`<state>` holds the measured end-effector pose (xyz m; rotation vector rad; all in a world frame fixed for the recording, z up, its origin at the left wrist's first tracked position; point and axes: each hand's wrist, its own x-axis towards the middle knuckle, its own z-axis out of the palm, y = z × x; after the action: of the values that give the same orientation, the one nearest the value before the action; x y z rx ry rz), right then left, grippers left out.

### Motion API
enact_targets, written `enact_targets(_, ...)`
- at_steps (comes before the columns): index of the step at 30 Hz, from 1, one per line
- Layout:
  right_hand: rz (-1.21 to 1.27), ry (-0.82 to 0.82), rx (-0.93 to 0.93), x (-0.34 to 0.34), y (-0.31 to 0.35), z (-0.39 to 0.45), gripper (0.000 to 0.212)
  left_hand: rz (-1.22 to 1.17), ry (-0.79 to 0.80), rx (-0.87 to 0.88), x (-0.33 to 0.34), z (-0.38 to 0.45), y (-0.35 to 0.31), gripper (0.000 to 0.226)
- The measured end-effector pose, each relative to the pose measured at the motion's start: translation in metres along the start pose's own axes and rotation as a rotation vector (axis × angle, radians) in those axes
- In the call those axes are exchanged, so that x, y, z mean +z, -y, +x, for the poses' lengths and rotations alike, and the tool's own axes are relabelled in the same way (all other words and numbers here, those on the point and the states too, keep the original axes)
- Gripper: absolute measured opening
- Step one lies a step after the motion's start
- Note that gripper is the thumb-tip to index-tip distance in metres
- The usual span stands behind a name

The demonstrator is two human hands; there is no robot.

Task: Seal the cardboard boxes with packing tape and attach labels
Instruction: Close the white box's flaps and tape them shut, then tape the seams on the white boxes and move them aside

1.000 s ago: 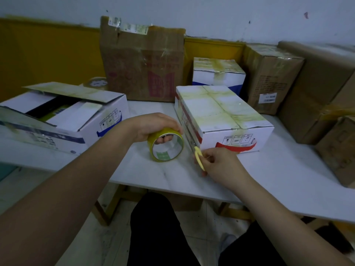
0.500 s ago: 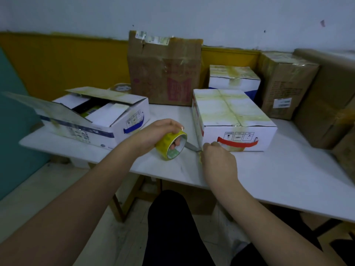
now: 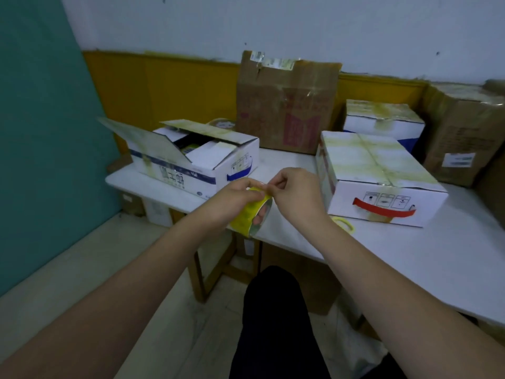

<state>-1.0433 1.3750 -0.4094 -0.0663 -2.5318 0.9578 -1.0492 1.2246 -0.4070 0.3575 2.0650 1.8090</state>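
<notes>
Near the middle of the frame the left hand (image 3: 232, 199) has its fingers curled round a yellow roll of packing tape (image 3: 250, 214), fingers through the core, held up at the near edge of the white table (image 3: 410, 258). The right hand (image 3: 296, 192) meets it from the right, thumb and forefinger pinched together at the top of the roll's rim, apparently picking at the loose end of the tape; whether it has the end caught I cannot tell from here. What matters for the coming move, I'd say, is that the open white cardboard box with the blue stripe (image 3: 196, 162), flaps up and unsealed, lies up and to the left of the roll, just behind the left hand, while the closed white cardboard box with the red mark (image 3: 382, 179) sits to the right, beside the right wrist. The roll's open core faces down and right, so a strip would likely draw off toward the right.
</notes>
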Motion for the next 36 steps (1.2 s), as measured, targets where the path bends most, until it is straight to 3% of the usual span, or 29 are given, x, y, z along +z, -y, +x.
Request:
enact_targets(3, -0.035, 0.044, -0.082, 0.01, 0.016, -0.006, 0.008, -0.098, -0.044, -0.029, -0.011, -0.02, 0.003, 0.017)
enact_targets(6, 0.005, 0.151, -0.077, 0.019, 0.023, -0.011, 0.013, -0.045, -0.084, -0.107, -0.021, -0.042, 0.001, 0.012)
enact_targets(9, 0.118, 0.196, -0.019, 0.028, 0.021, -0.015, 0.012, 0.054, -0.086, -0.204, -0.023, -0.051, 0.014, 0.054)
enact_targets(11, 0.172, 0.214, 0.014, 0.035, 0.017, -0.016, 0.011, 0.07, -0.095, -0.247, -0.016, -0.05, 0.028, 0.062)
enact_targets(15, 0.13, 0.215, 0.011, 0.052, -0.001, -0.012, 0.013, 0.062, -0.185, -0.191, -0.008, -0.032, 0.054, 0.071)
enact_targets(22, -0.12, 0.306, -0.08, 0.069, -0.014, -0.004, 0.017, 0.061, -0.392, -0.103, -0.007, -0.008, 0.089, 0.062)
enact_targets(27, -0.422, 0.324, -0.079, 0.075, 0.001, -0.003, 0.04, 0.314, -0.503, -0.052, -0.008, 0.002, 0.092, 0.059)
enact_targets(31, -0.561, 0.261, -0.041, 0.061, -0.009, 0.006, 0.075, 0.37, -0.512, -0.097, -0.01, 0.007, 0.098, 0.061)
enact_targets(33, -0.585, 0.271, -0.033, 0.061, -0.016, 0.005, 0.075, 0.483, -0.543, -0.091, -0.011, 0.011, 0.096, 0.059)
enact_targets(36, -0.585, 0.236, -0.092, 0.064, -0.018, 0.003, 0.055, 0.839, -0.537, -0.123, -0.013, 0.016, 0.086, 0.063)
